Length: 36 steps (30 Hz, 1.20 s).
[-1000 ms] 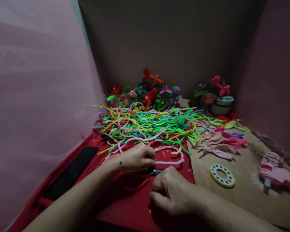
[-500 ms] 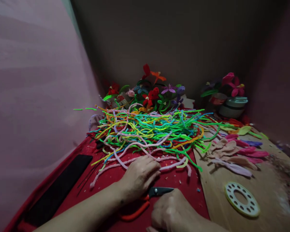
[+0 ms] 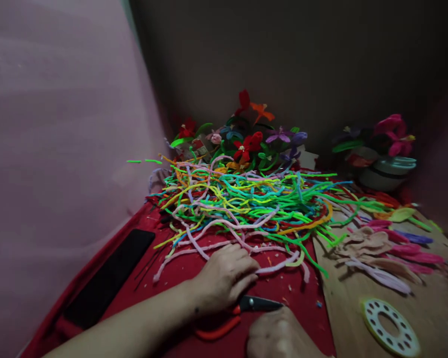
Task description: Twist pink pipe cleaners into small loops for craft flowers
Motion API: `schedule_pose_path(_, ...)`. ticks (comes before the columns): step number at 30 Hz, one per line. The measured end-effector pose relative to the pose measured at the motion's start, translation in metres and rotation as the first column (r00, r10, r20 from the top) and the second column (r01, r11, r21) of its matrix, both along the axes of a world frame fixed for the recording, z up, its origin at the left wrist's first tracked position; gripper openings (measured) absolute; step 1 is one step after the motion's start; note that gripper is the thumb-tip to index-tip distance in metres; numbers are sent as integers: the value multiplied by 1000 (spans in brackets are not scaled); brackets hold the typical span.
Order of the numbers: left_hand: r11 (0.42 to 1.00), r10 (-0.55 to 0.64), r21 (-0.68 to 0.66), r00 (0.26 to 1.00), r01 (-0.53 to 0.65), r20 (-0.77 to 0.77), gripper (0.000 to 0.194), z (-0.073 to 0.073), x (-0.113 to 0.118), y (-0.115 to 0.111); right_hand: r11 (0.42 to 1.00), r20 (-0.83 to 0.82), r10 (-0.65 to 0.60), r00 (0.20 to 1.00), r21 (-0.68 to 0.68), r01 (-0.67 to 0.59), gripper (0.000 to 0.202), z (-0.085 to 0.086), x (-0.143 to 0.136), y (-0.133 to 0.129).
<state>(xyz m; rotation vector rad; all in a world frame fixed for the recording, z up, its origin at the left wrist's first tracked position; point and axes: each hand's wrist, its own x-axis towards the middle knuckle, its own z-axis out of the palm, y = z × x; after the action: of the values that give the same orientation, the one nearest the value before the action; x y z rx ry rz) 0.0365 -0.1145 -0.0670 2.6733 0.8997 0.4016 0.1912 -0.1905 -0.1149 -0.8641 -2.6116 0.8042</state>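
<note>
My left hand (image 3: 228,274) lies at the front edge of a tangled heap of pipe cleaners (image 3: 242,194), its fingers curled down. A pale pink pipe cleaner (image 3: 276,269) runs out beside its fingertips; whether the fingers grip it is hidden. Closer to me, my right hand (image 3: 281,335) is closed in a fist, knuckles up, and anything inside it is out of sight. Between the hands, scissors (image 3: 261,304) with dark blades and orange-red handles lie on the red cloth (image 3: 171,325). Their blades look closed, with the tip at my right hand.
A black flat slab (image 3: 112,278) lies at left. Fuzzy flowers (image 3: 250,144) stand behind the heap, with a pale green pot (image 3: 384,171) at the back right. On the wooden board (image 3: 343,308) are pink and beige petal pieces (image 3: 377,243) and a white ring with holes (image 3: 390,325).
The view has shifted, so most things sit further right in the picture. Both hands keep nearly the same places beside the scissors, my right hand slightly lower in view.
</note>
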Motion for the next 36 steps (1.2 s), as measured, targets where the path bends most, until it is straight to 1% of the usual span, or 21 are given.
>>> schedule_pose_path(2,1000,-2,-3,1000,2,20,23,1,0,0,1000,2,-3,1000,28,3,19,5,-2,1)
schedule_pose_path(3,1000,8,-5,999,-8,32,23,1,1,1,997,-22,-5,1000,79,7,21,8,-2,1)
schedule_pose_path(4,1000,22,-7,999,-22,41,24,0,1,1,992,-59,-40,997,119,47,24,13,-2,0)
schedule_pose_path(6,999,48,-11,998,-47,51,23,0,3,1,983,-125,-118,985,126,134,26,22,2,-3)
schedule_pose_path(9,998,67,-5,997,-67,45,21,1,6,0,967,-157,-193,969,139,215,31,31,7,-7)
schedule_pose_path(11,997,72,10,996,-72,44,21,1,7,-1,962,-167,-197,966,158,223,31,33,6,-8)
schedule_pose_path(14,997,65,35,997,-66,38,21,1,8,-3,954,-187,-170,968,213,209,31,37,5,-7)
schedule_pose_path(16,997,62,52,998,-63,25,22,1,7,-3,936,-214,-176,961,266,230,30,48,12,-6)
schedule_pose_path(17,996,59,65,998,-60,19,22,0,7,-2,920,-233,-197,952,290,262,29,55,19,-6)
schedule_pose_path(19,995,44,89,999,-45,4,24,-2,6,-1,875,-239,-317,918,299,380,23,70,43,-4)
schedule_pose_path(20,994,35,100,999,-34,-4,25,-4,5,0,827,-245,-409,879,308,471,21,77,58,-3)
schedule_pose_path(21,994,24,105,1000,-23,-12,25,-5,5,1,767,-212,-518,828,314,560,19,82,74,-1)
schedule_pose_path(22,994,16,109,1000,-14,-18,25,-7,4,2,691,-151,-631,761,335,640,18,85,90,2)
schedule_pose_path(23,994,10,110,1000,-7,-24,26,-8,4,3,602,-73,-737,672,381,702,17,85,105,5)
schedule_pose_path(24,994,6,110,1000,-3,-27,26,-10,4,4,507,14,-831,555,427,749,18,84,117,9)
schedule_pose_path(25,994,6,109,1000,-3,-28,26,-11,4,4,439,109,-890,443,468,767,20,80,127,12)
schedule_pose_path(26,994,5,105,1000,-1,-29,26,-11,4,5,409,193,-912,362,502,762,20,76,135,15)
schedule_pose_path(28,995,4,104,1000,-1,-28,26,-12,5,5,419,280,-908,312,552,721,23,67,141,19)
schedule_pose_path(31,995,-2,104,1000,5,-29,25,-11,4,5,439,314,-898,309,582,684,26,61,141,20)
schedule_pose_path(34,994,-4,106,1000,7,-29,24,-9,3,5,432,290,-902,320,605,669,27,66,144,16)
schedule_pose_path(36,994,-4,106,1000,7,-28,24,-9,3,4,403,252,-915,316,638,656,24,72,147,13)
